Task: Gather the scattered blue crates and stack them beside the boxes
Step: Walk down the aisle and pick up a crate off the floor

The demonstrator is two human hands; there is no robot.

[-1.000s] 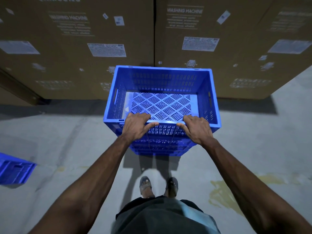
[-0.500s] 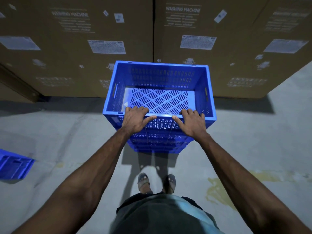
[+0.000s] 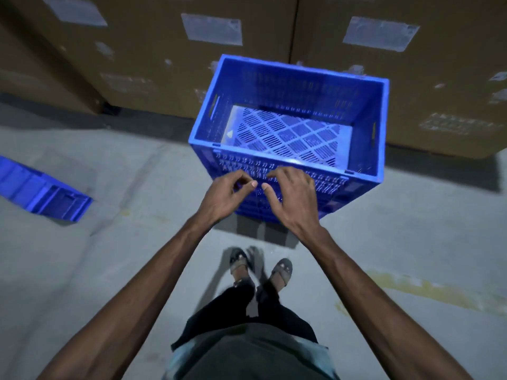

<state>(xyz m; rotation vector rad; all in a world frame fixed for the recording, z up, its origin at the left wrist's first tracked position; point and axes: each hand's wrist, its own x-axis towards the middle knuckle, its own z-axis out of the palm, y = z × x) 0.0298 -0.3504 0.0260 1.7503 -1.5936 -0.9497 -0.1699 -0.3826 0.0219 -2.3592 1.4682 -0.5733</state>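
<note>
Cardboard boxes (image 3: 153, 64) walled off the concrete floor (image 3: 123, 242) beyond the hands. Just ahead of them stood the stack of crates (image 3: 288, 127), near the boxes. Another crate (image 3: 41, 190) lay well off past the left hand (image 3: 225, 196). Both it and the right hand (image 3: 293, 198) had just left the rim, loosely open and empty; that crate looked placed.

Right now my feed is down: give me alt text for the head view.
Both bare hands, left hand and right hand, hover open with no grip just in front of a stack of blue crates standing against cardboard boxes. Another blue crate lies on the concrete floor at far left.
</note>
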